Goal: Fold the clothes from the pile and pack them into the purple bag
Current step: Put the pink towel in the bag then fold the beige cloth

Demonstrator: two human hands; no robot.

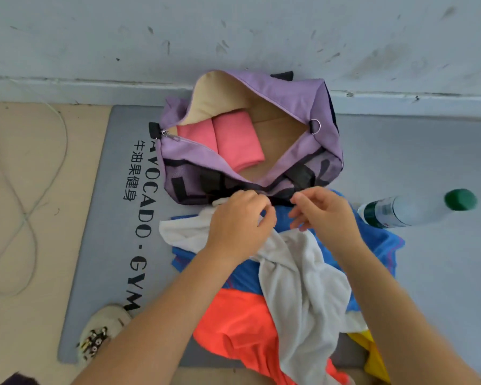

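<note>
The purple bag [286, 91] lies open against the wall with a folded pink garment [235, 140] inside. In front of it is the pile: a white cloth [300, 276] draped over a blue garment [378, 243], an orange garment [242, 323] and a yellow one [372, 354]. My left hand [236, 220] sits on the white cloth's far end, fingers curled, at the bag's black strap [281, 200]. My right hand [322, 212] hovers beside it with fingertips pinched together at the strap; I cannot see what either hand holds.
A grey gym mat [109, 218] lies under the bag and the pile. A plastic bottle with a green cap [417, 209] lies on its side to the right. A loose cord [25, 218] curls on the floor at left, and a slipper [100, 332] rests near the mat's corner.
</note>
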